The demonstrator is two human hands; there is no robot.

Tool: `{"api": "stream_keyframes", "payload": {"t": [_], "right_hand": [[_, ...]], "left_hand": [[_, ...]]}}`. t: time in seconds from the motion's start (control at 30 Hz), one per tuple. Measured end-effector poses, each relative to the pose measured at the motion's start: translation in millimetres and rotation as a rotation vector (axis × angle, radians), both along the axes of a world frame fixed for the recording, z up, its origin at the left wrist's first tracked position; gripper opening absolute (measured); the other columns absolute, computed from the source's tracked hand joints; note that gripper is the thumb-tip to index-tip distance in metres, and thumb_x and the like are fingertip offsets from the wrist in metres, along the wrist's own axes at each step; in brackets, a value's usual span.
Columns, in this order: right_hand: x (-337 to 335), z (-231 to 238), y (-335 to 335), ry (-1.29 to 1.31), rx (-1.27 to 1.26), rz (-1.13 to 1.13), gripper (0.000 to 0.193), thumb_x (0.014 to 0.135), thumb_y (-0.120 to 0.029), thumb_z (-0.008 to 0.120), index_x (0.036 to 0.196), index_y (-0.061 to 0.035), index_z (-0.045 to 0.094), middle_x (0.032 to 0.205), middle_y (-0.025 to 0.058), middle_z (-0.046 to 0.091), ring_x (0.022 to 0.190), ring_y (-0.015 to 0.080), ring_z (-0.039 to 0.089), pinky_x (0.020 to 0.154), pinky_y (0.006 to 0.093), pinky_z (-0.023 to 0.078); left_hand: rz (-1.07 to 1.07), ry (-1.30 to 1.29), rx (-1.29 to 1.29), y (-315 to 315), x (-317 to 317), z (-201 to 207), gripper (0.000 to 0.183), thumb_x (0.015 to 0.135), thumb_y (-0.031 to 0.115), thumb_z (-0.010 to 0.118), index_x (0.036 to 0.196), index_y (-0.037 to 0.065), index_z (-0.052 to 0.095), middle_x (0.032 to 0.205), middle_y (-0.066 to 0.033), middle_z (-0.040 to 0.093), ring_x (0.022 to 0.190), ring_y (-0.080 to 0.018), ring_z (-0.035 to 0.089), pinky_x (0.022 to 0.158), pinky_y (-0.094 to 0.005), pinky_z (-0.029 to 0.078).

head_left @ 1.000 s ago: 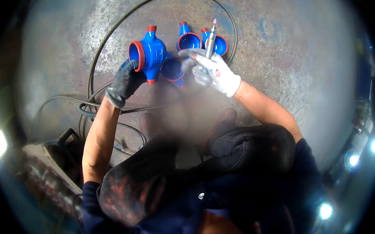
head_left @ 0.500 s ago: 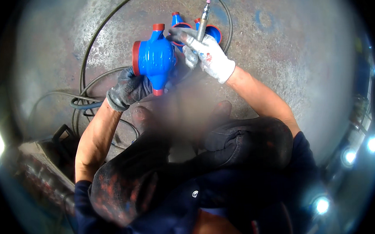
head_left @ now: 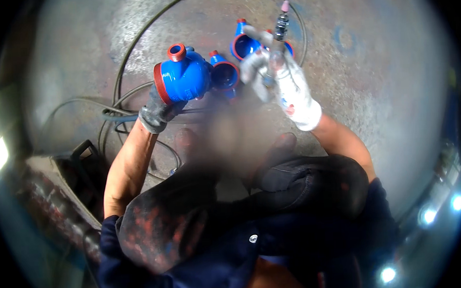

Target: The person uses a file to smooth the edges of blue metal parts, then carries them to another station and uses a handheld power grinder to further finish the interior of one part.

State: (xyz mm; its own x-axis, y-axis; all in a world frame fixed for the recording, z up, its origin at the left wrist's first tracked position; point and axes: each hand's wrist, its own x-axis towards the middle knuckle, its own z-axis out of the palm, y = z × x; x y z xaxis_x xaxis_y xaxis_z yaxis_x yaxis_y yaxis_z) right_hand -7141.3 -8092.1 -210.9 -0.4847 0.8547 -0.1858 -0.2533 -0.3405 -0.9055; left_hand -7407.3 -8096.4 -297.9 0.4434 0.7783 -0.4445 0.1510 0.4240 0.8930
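My left hand [head_left: 159, 111], in a dark grey glove, is closed under a blue water meter body [head_left: 189, 79] and holds it up off the floor. The large red thread of this body faces left, and a red-rimmed port tilts up toward me. My right hand [head_left: 292, 92], in a white glove, holds a slim metal die grinder [head_left: 276, 57] pointing away from me, with a pink grinding stone [head_left: 285, 6] at its tip. Some of its fingers are spread and blurred. More blue meter bodies with red rims, one [head_left: 224, 76] beside the held one and another [head_left: 244, 46] farther back, lie on the floor.
A dark hose [head_left: 118, 79] loops over the grey, stained floor [head_left: 361, 81], around the parts and to the left. A dark-handled object [head_left: 84, 150] stands by a worn box-like edge [head_left: 62, 187] at the lower left. My bent knees [head_left: 314, 184] are close below my hands.
The blue meter body has been turned, so one port now faces up toward me. My right hand has swung the grinder away to the right, and another blue body shows between the hands.
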Motion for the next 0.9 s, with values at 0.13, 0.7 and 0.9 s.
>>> {"api": "stream_keyframes", "payload": {"t": [0.13,0.7,0.9], "right_hand": [[-14.8,5.7,-9.1,0.052,-0.062,-0.012,0.055,0.106,-0.035,0.048,0.150,-0.0033,0.035,0.079,0.0012,0.059,0.062,0.0089,0.049,0.059,0.0231,0.042],[-20.9,66.4,27.6,-0.629,0.370,0.526,0.052,0.105,-0.031,0.042,0.152,-0.0112,0.037,0.140,0.0153,0.057,0.081,0.0205,0.065,0.078,0.0340,0.052],[-51.5,55.4,20.3,-0.764,0.588,0.475,0.049,0.099,-0.017,0.055,0.148,-0.0145,0.046,0.089,0.0144,0.069,0.065,0.0277,0.064,0.061,0.0370,0.051]], "left_hand": [[0.360,-0.137,0.066,-6.8,-18.6,9.5,0.050,0.098,0.016,0.060,0.142,0.009,0.039,0.117,-0.0197,0.061,0.091,-0.0321,0.067,0.063,-0.0340,0.054],[0.815,-0.486,0.011,-1.9,-17.1,10.3,0.032,0.089,0.010,0.070,0.116,0.007,0.053,0.104,-0.0088,0.061,0.088,-0.0210,0.064,0.074,-0.0337,0.053],[0.825,-0.532,0.169,1.2,-7.3,24.9,0.022,0.084,0.011,0.073,0.097,0.007,0.056,0.087,-0.0025,0.058,0.079,-0.0124,0.056,0.072,-0.0277,0.046]]}}
